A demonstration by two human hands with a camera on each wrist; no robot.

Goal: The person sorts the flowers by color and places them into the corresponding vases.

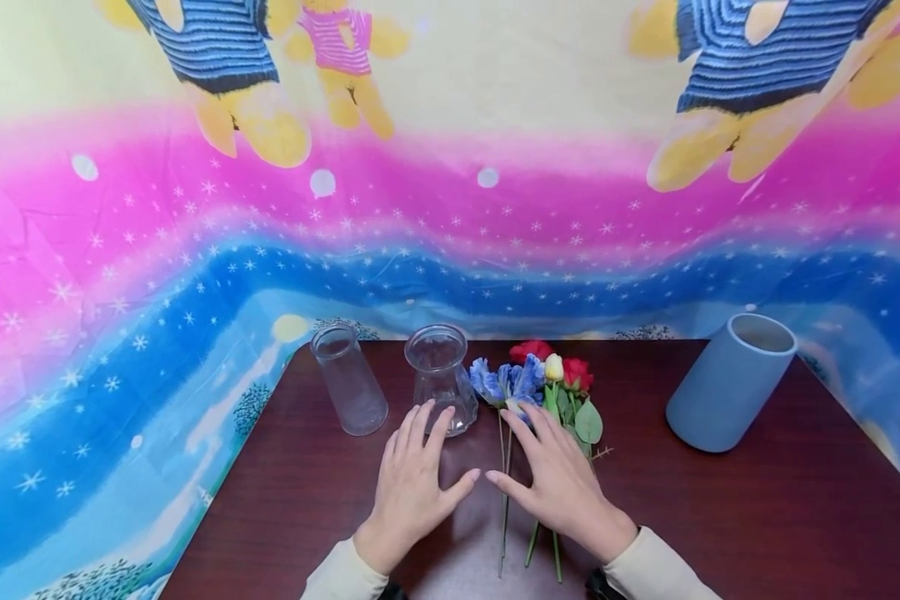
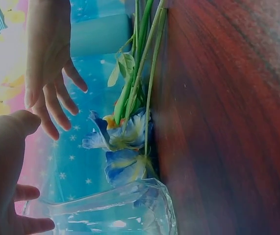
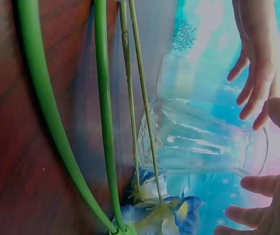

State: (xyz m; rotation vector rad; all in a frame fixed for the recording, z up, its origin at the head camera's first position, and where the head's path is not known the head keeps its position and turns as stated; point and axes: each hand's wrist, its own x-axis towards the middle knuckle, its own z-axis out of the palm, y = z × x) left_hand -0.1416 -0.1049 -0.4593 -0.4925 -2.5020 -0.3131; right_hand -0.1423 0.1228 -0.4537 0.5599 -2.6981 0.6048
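My left hand hovers in front of a clear flared glass vase, fingers spread and holding nothing. Beside it my right hand is held over the flower stems, its fingers apart too; the thumb tips nearly meet. On the table lie blue iris-like flowers, a pale yellow tulip and red roses with green leaves, stems toward me. The right wrist view shows green stems below that hand and the glass vase beyond. In the left wrist view, the vase stands close to the left fingers.
A straight clear glass cylinder vase stands at the left rear of the dark wooden table. Toward the right is a tall blue-grey vase. A printed cloth hangs behind the table's back edge.
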